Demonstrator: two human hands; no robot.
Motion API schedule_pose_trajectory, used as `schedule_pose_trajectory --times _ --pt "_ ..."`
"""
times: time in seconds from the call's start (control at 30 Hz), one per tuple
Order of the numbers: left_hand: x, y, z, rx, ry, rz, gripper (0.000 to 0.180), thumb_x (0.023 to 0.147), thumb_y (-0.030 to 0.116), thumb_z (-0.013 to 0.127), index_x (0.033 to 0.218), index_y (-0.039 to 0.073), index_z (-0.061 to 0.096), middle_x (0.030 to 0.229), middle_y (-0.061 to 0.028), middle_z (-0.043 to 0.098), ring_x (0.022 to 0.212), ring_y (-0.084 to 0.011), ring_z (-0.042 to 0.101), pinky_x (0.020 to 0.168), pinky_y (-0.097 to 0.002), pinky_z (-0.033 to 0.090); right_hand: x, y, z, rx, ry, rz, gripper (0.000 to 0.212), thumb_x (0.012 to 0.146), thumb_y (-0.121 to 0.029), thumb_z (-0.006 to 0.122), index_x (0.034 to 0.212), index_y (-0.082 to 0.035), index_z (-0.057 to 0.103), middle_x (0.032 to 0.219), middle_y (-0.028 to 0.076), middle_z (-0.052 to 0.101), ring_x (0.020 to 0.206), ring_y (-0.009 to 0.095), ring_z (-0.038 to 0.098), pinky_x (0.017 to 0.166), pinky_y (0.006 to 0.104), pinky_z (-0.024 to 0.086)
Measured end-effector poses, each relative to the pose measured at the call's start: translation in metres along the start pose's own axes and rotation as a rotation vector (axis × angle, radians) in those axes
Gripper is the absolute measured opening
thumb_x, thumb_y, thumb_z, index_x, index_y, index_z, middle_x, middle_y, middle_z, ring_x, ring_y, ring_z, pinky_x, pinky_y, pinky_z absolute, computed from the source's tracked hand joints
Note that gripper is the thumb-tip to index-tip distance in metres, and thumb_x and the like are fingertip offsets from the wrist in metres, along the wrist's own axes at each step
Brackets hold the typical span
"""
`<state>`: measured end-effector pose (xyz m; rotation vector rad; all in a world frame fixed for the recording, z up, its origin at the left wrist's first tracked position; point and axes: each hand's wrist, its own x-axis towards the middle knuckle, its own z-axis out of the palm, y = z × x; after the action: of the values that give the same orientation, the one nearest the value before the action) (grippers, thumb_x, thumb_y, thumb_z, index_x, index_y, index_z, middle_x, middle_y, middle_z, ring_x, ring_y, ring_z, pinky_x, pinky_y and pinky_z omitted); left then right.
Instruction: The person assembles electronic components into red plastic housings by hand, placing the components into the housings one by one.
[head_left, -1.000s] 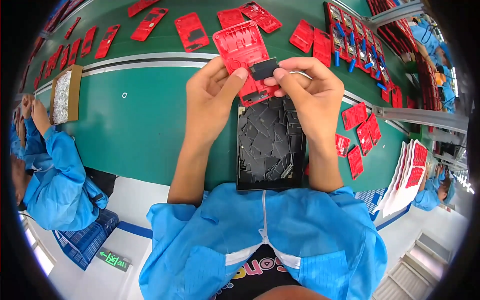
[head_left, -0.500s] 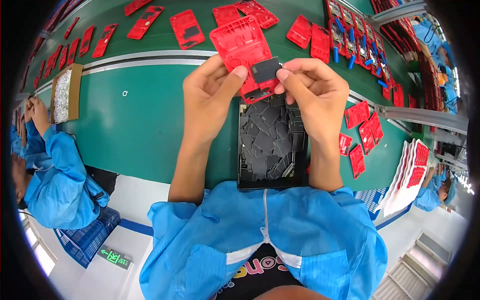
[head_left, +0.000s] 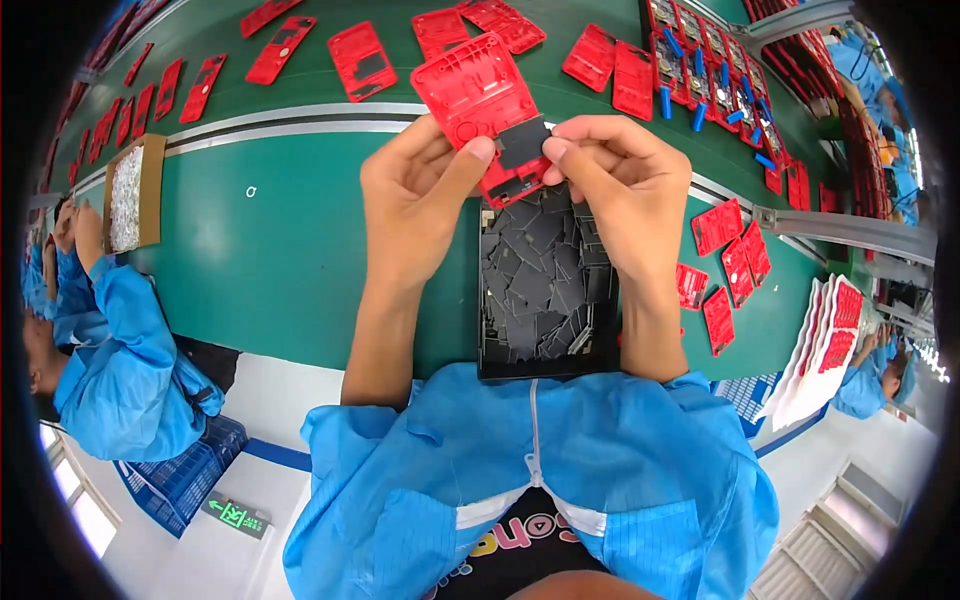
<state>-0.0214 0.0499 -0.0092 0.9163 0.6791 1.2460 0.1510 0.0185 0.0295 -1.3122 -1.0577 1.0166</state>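
My left hand point(head_left: 415, 195) grips a red plastic housing point(head_left: 478, 85), molded side up, its thumb on the lower left edge. A thin black rectangular panel point(head_left: 522, 144) lies over the housing's lower half, at its window. My right hand point(head_left: 625, 185) pinches the panel's right edge between thumb and fingers. Whether the panel sits fully flush I cannot tell. Just below both hands, a black tray point(head_left: 545, 370) holds a loose heap of similar dark panels point(head_left: 530, 285).
Red housings point(head_left: 362, 62) lie in a row along the green bench beyond a metal rail point(head_left: 290, 122). More housings point(head_left: 738, 270) rest at right. A cardboard box point(head_left: 152, 190) of clear pieces stands left, near a co-worker in blue point(head_left: 130, 360). White stacked trays point(head_left: 815, 350) stand right.
The black panel has shifted slightly left and down onto the red housing, my right fingers moving with it. Both hands keep their grip.
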Motion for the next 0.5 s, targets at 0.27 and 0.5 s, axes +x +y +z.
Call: schedule_pose_trajectory --times 0.27,0.5 --pt "0.0 0.002 -0.001 0.033 0.007 0.007 0.031 0.096 -0.003 0.065 0.125 -0.011 0.062 0.115 -0.0152 0.071 0.103 -0.017 0.068 0.087 -0.0303 0.058 0.003 0.004 0.0 0.025 0.009 -0.026 0.01 0.089 0.003 0.074 0.098 0.005 0.073 0.08 0.008 0.074 0.071 0.01 0.071 0.055 0.0199 0.047" --pt "0.0 0.002 0.002 0.038 0.003 0.01 0.032 0.096 -0.004 0.065 0.126 -0.011 0.062 0.113 -0.0158 0.072 0.1 -0.0165 0.069 0.084 -0.0305 0.059 0.001 0.008 0.007 0.083 0.055 -0.026 0.011 0.089 0.004 0.074 0.099 0.005 0.072 0.079 0.008 0.073 0.066 0.008 0.066 0.053 0.0192 0.044"
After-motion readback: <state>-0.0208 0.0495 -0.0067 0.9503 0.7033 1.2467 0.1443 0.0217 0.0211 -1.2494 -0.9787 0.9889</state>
